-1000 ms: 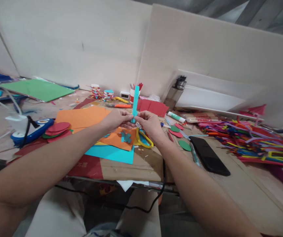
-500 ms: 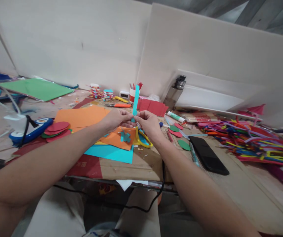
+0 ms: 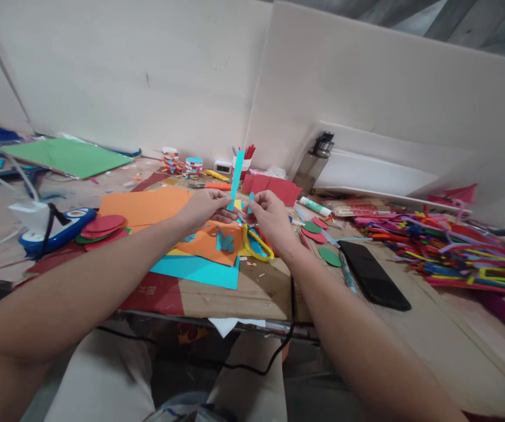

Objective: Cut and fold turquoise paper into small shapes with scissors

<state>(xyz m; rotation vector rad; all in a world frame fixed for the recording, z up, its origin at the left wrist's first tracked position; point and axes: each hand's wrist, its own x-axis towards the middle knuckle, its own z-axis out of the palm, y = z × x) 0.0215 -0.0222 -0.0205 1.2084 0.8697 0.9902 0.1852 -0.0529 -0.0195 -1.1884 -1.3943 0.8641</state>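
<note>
My left hand (image 3: 209, 208) pinches the lower end of an upright turquoise paper strip (image 3: 237, 176) above the work surface. Close beside it on the right, my right hand (image 3: 270, 212) grips a small turquoise paper piece (image 3: 251, 200) between thumb and fingers; a gap parts the two. Below the hands lie yellow-handled scissors (image 3: 258, 245), their blades partly hidden. Small turquoise cut-outs (image 3: 224, 241) rest on orange paper (image 3: 203, 249), over a turquoise sheet (image 3: 199, 272).
To the right are a black phone (image 3: 373, 275), a glue stick (image 3: 315, 206) and a heap of colourful pipe cleaners (image 3: 446, 252). A bottle (image 3: 314, 161) leans at the back. Red paper circles (image 3: 106, 224) and a blue device (image 3: 58, 231) with cables sit on the left.
My hands have drawn slightly apart. The strip has shifted left with my left hand, and a small turquoise piece now shows separately in my right hand.
</note>
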